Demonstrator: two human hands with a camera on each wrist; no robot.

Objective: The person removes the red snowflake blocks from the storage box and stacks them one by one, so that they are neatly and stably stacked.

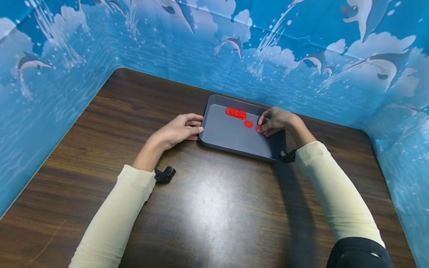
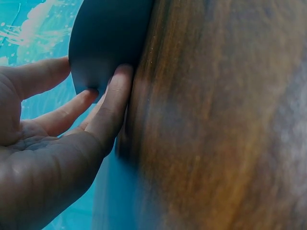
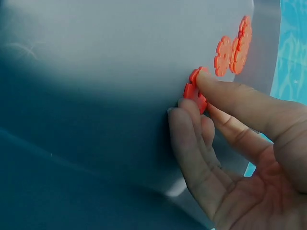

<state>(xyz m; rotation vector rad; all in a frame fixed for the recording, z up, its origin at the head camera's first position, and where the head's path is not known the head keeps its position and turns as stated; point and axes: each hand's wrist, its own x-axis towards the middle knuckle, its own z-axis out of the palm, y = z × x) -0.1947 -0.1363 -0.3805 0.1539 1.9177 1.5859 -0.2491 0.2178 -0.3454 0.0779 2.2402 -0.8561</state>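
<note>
My right hand (image 1: 278, 120) pinches a red notched plastic disc (image 3: 192, 92) between thumb and fingers, inside the right half of a shallow grey tray (image 1: 231, 137). In the right wrist view the disc stands tilted on edge, partly covered by the fingertips. A single red disc (image 1: 248, 124) lies flat on the tray floor to its left. Farther left and back, several more overlap in a short row (image 1: 236, 113). At the tray's left end, my left hand (image 1: 179, 130) touches the outer wall with extended fingers; its thumb lies near the front corner.
The tray sits on a dark wood-grain table (image 1: 161, 216), toward its back edge. A blue cloth with dolphins (image 1: 201, 56) hangs around the back and sides. Each wrist carries a small black camera (image 1: 165, 175). Light glares off the table's middle.
</note>
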